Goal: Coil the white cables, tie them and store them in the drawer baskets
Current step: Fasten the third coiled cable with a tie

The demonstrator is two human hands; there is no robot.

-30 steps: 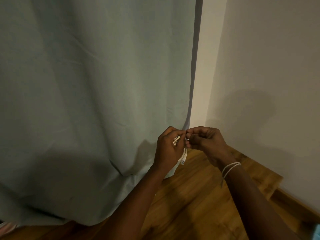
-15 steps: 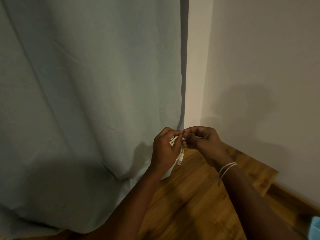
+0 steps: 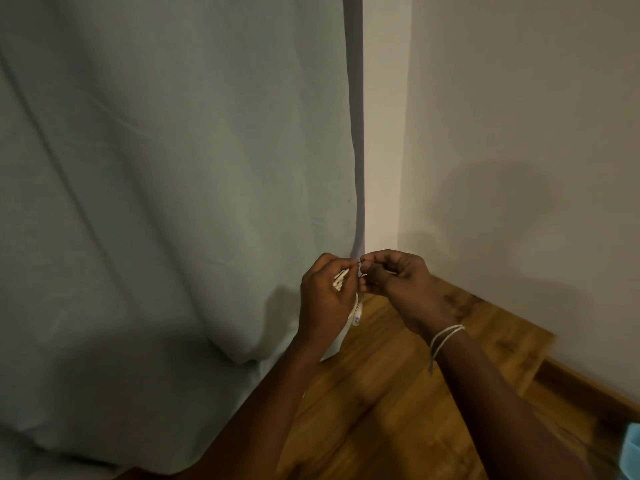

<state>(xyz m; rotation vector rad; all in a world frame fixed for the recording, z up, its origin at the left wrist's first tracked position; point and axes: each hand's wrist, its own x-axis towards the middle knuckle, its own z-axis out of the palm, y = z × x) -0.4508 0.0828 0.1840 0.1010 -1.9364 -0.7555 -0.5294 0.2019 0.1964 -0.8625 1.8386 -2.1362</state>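
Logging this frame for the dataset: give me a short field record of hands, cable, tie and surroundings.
left hand: grips the coiled white cable, plug end hanging below
right hand: pinches a thin tie at the coil
right wrist: white string band
tie state: being fastened, not visibly finished
backdrop: pale curtain, white wall
floor: wood
drawer baskets: not in view

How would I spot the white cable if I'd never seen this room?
Find the pale curtain where it meets the wooden floor. In front of it, the left hand grips the white cable: a small bundle whose plug end dangles below the palm, thicker than the white strings around the right wrist.
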